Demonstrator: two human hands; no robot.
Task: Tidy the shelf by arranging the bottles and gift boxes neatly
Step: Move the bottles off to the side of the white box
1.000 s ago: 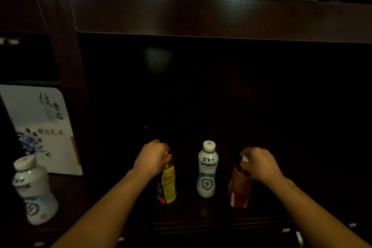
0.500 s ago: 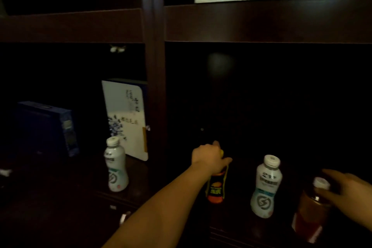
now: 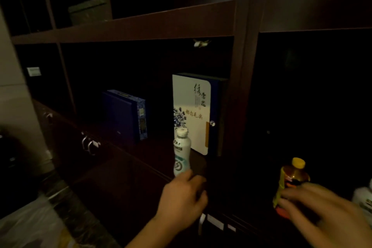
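While the left hand reaches, its grip loosely curled and empty, toward the white bottle standing before the white gift box on the shelf, the blurred right hand, grip spread, hovers by the yellow-capped bottle; closing round the white bottle seems next.

– Left bay of shelf?
– Two gift boxes: one at back left, other right, vs. divider. Bottle just in front of it.
– Right bay?
– Second bottle, front.
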